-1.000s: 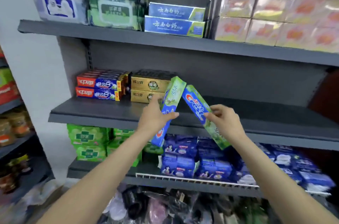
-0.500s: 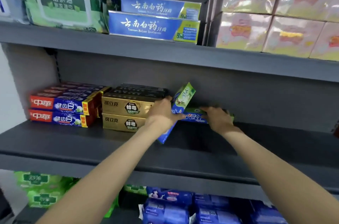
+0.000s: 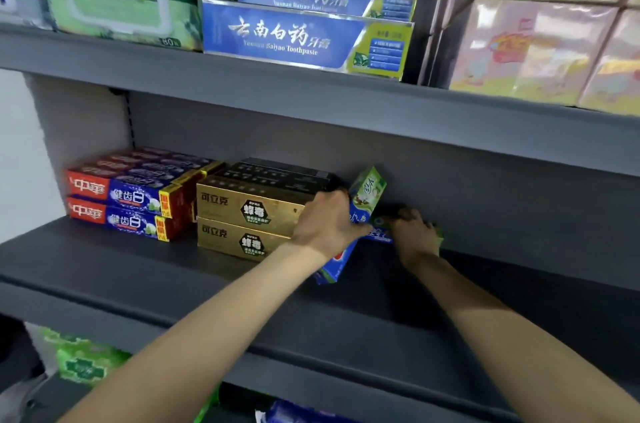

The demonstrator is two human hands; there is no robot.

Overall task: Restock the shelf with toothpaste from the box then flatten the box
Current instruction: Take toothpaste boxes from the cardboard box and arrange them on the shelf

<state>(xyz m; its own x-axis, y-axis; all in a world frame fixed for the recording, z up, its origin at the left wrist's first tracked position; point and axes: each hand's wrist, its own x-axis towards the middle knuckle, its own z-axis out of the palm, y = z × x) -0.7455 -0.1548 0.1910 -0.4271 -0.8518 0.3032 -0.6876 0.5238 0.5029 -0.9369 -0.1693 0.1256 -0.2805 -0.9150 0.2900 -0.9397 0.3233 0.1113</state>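
Grey metal shelf (image 3: 138,270) holds both arms reaching in. Her left hand (image 3: 327,223) grips a tilted blue-and-green toothpaste carton (image 3: 367,192) beside the gold boxes (image 3: 242,211); the right hand (image 3: 414,235) presses a second blue-and-green carton (image 3: 379,234) flat against the back.

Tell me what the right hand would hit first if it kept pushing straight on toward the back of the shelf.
Probably the grey back panel: the right hand lies on the flat toothpaste box, with nothing visible behind it.

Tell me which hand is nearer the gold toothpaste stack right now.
Left. The left hand sits against the right end of the gold toothpaste stack, gripping a tilted green-blue box. The right hand is further right, on another box lying flat.
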